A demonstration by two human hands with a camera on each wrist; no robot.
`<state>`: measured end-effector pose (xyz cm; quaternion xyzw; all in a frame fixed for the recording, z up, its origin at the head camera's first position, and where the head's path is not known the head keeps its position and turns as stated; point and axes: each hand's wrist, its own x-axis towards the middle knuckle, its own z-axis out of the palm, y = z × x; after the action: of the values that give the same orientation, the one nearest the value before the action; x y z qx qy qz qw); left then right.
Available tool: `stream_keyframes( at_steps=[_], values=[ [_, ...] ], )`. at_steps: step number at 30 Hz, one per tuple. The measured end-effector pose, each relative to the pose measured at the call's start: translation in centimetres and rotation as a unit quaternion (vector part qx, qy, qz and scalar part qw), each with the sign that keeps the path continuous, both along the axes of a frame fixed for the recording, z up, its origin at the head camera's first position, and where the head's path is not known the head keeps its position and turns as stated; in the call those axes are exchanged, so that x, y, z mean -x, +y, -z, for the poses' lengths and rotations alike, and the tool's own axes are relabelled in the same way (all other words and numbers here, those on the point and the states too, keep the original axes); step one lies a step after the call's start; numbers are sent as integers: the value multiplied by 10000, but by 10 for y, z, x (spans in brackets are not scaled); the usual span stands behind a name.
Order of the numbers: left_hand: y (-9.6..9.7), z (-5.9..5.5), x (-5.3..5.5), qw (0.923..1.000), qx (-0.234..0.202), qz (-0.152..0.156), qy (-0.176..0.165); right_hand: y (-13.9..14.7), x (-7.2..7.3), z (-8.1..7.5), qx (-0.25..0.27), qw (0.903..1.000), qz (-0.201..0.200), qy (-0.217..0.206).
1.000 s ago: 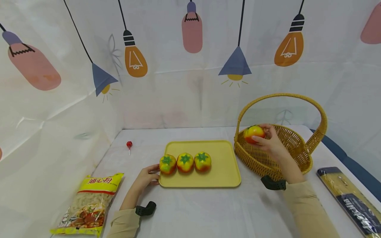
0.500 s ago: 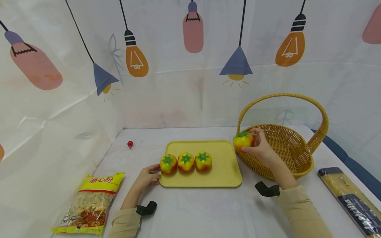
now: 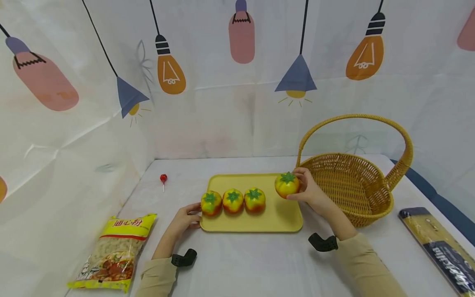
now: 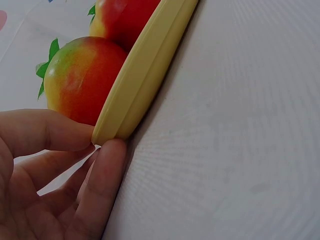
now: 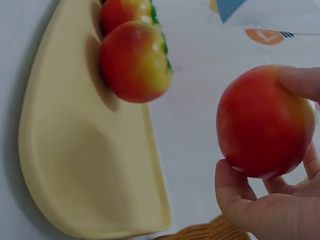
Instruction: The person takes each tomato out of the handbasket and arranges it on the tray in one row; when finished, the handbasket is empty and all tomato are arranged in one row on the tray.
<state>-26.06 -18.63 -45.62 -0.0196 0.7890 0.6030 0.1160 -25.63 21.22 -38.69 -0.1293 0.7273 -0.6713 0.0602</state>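
Observation:
My right hand (image 3: pixel 308 190) grips a red-yellow tomato (image 3: pixel 287 185) with a green star-shaped top, holding it above the right part of the yellow tray (image 3: pixel 280 218). In the right wrist view, thumb and fingers wrap that tomato (image 5: pixel 265 120), and a shadow falls on the tray (image 5: pixel 90 165) beside it. Three similar tomatoes stand in a row on the tray's left half, the middle one (image 3: pixel 233 201) close between its neighbours. My left hand (image 3: pixel 182 220) is at the tray's left edge. Up close, its thumb and a finger pinch the corner of the tray (image 4: pixel 145 75) beside a tomato (image 4: pixel 82 77).
A wicker basket (image 3: pixel 346 185) with a tall handle stands right of the tray. A gold-and-black packet (image 3: pixel 438 247) lies at the far right. On the left are a pasta bag (image 3: pixel 113 251) and a red lollipop (image 3: pixel 163 178). A printed cloth hangs behind the table.
My right hand has carried the tomato leftward from over the basket to over the tray. My left hand has stayed at the tray's edge.

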Motion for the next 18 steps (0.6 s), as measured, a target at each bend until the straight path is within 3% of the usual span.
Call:
stream_keyframes(
  at_steps=[10, 18],
  values=[
    [0, 0, 2, 10000, -22, -12, -55, -8, 6, 20, -819, 9966, -122, -22],
    [-2, 3, 3, 10000, -50, 23, -71, -15, 11, 36, -1004, 9947, -135, -202]
  ],
)
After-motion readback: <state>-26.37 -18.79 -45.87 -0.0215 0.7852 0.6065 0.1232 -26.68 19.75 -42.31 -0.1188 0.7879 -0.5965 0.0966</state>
